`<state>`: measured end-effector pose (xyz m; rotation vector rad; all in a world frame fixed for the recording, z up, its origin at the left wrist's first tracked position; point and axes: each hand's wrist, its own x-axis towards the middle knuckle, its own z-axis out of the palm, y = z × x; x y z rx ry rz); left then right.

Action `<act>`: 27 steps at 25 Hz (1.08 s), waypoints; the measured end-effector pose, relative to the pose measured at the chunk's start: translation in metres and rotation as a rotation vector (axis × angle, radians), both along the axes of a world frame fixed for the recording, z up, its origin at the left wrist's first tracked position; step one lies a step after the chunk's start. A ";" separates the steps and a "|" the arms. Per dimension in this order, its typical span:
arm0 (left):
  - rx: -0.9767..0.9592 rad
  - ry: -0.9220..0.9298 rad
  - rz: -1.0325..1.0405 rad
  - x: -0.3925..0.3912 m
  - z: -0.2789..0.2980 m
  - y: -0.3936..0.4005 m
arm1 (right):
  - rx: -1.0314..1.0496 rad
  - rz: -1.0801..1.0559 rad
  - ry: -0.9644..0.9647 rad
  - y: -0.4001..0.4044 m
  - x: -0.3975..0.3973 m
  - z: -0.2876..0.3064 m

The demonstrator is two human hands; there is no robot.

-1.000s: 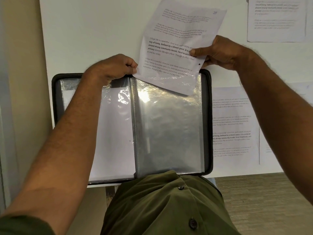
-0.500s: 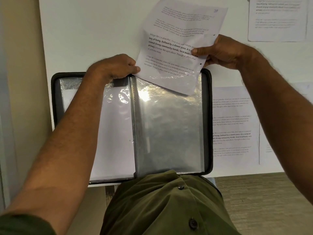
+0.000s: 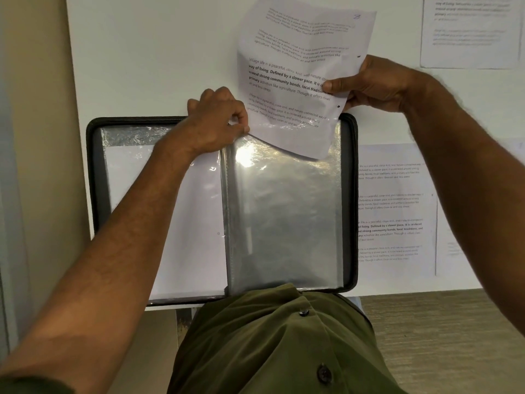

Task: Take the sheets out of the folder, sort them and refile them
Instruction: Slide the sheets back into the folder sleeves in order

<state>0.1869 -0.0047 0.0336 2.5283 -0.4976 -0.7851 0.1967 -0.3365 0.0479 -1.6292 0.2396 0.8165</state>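
table: a white top point(image 3: 147, 58) is seen under everything, with a wood-look floor point(image 3: 443, 336) showing off its near edge

folder: a black zip-edged display book point(image 3: 95, 177) is laid open flat on the table, right up against the olive shirt point(image 3: 272, 336), which hides its bottom middle edge

left page: a plain white sheet point(image 3: 193, 223) is sat inside the left plastic pocket, partly covered by the left forearm

right page: a clear sleeve point(image 3: 287, 217) is shown pretty much see-through and glary, its top corner lifted open

sheet in play: a printed page point(image 3: 289, 52) is held tilted above the folder's top edge, only its lower corner tucked into the sleeve mouth

loose sheets: one printed page point(image 3: 395, 211) is laid just right of the folder, another point(image 3: 468, 32) sits at the far right corner, well apart

right hand point(image 3: 375, 83): fingers are curled round the printed page's right edge, thumb pressed on top

left hand point(image 3: 218, 123): the sleeve's top corner is pinched between thumb and fingertips
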 end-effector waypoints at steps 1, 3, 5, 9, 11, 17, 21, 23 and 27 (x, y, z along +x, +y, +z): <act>-0.005 0.009 -0.016 0.001 0.003 0.001 | -0.002 0.005 -0.001 0.000 0.000 0.000; -0.009 0.028 -0.026 0.005 0.008 0.005 | -0.004 0.017 -0.005 -0.001 0.001 0.001; 0.025 0.037 -0.038 0.010 0.012 0.007 | -0.002 0.024 -0.002 -0.002 0.002 0.002; 0.188 0.020 -0.083 0.014 0.016 0.008 | -0.006 0.034 -0.003 -0.001 0.004 0.000; 0.230 -0.016 -0.090 0.013 0.016 0.009 | -0.008 0.037 0.000 -0.002 0.005 0.000; 0.156 0.023 -0.073 0.015 0.012 0.012 | -0.008 0.044 -0.006 -0.003 0.006 0.001; 0.095 0.083 -0.046 0.016 0.008 0.019 | -0.005 0.052 0.003 -0.002 0.008 -0.001; 0.089 0.092 -0.036 0.016 0.004 0.019 | -0.017 0.068 0.017 0.001 0.009 -0.002; -0.146 0.070 0.238 0.018 0.000 0.017 | -0.032 0.097 0.025 0.006 0.011 -0.002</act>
